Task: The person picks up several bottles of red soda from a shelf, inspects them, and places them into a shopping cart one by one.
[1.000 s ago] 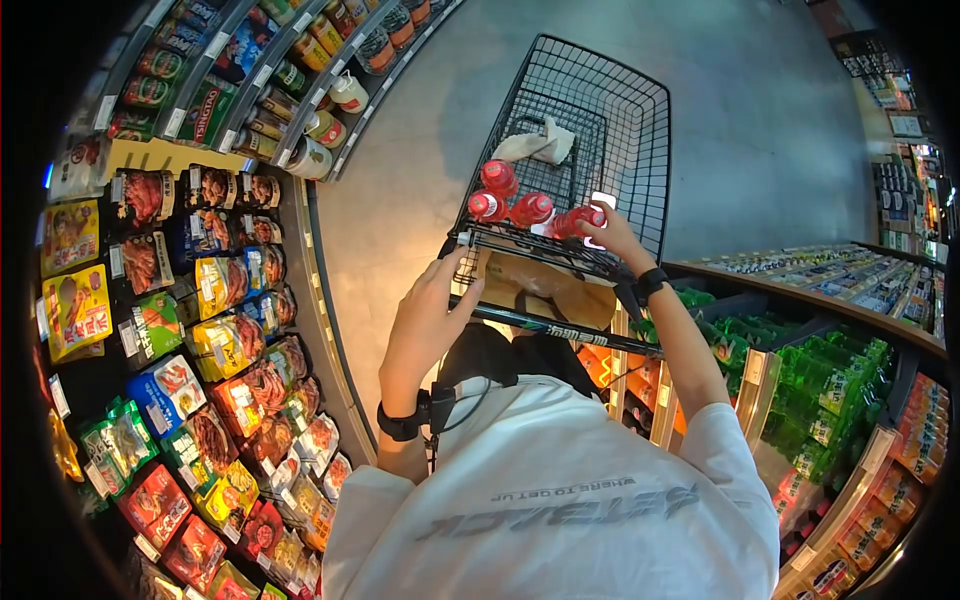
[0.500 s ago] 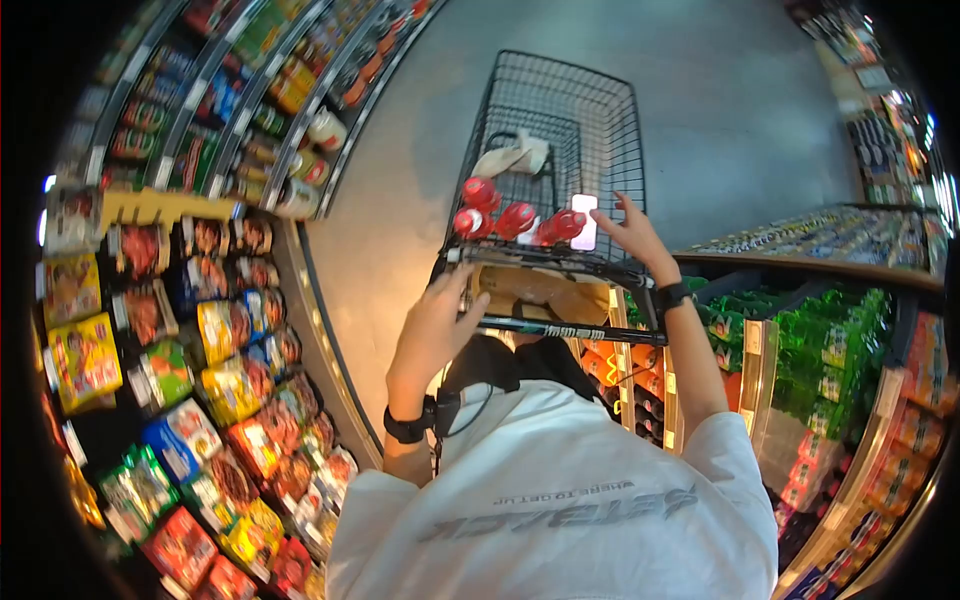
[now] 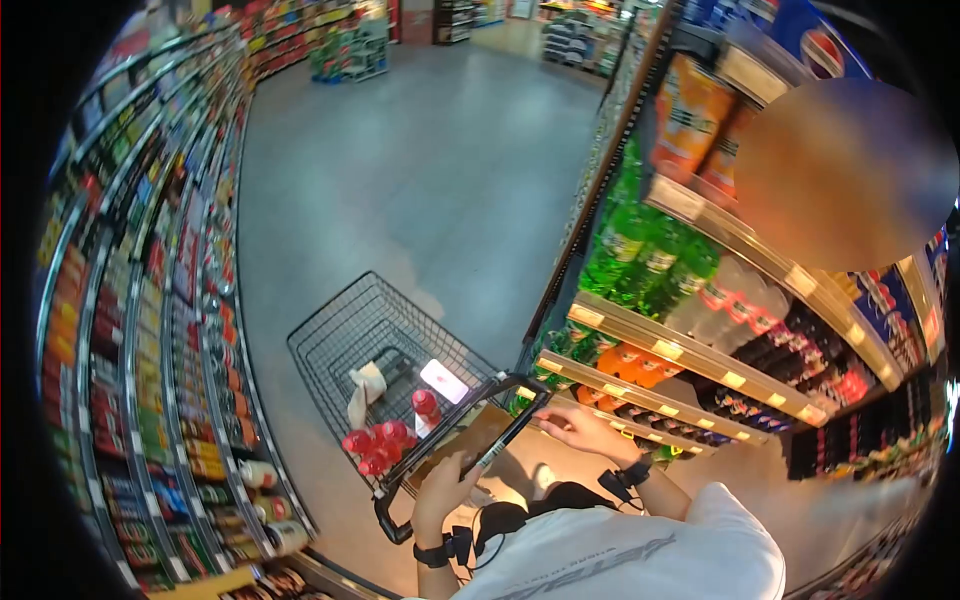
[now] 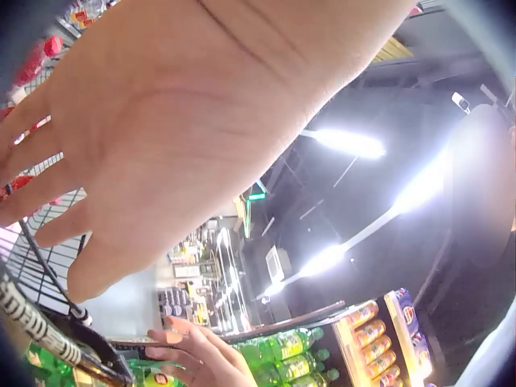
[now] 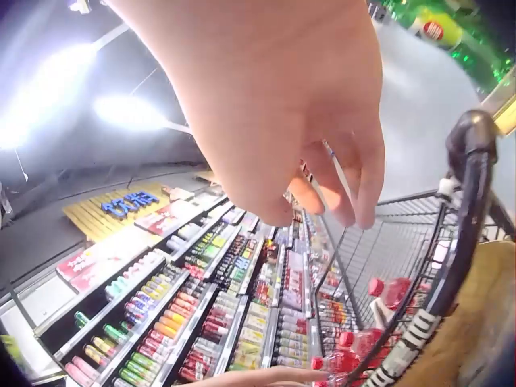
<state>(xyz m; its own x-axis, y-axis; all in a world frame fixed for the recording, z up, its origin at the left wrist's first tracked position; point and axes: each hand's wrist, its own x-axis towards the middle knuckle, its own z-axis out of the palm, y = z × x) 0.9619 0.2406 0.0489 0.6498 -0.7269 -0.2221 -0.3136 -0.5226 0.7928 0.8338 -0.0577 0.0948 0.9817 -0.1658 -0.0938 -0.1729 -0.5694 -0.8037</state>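
My left hand [image 3: 445,492] lies at the left part of the cart's black handle [image 3: 515,428], its fingers straight and spread in the left wrist view. Close to the handle's right end is my right hand [image 3: 585,432], fingers loosely bent, with nothing in its grasp. The black wire shopping cart [image 3: 325,312] holds several red bottles [image 3: 378,447] bunched at its near left corner. One more red bottle [image 3: 426,404] leans apart from them, beside a phone [image 3: 444,381] with a lit screen. A whitish cloth [image 3: 368,384] lies farther in.
Drink shelves [image 3: 690,350] with green and orange bottles stand close on the right. Long shelves of packaged goods [image 3: 150,360] line the left. Grey floor [image 3: 400,180] stretches ahead to a display stand [image 3: 350,50] at the far end.
My right hand was at the phone and a red bottle, let go, and has drawn back to the handle. The head view has swung up and rightward; the cart now points up-left in it.
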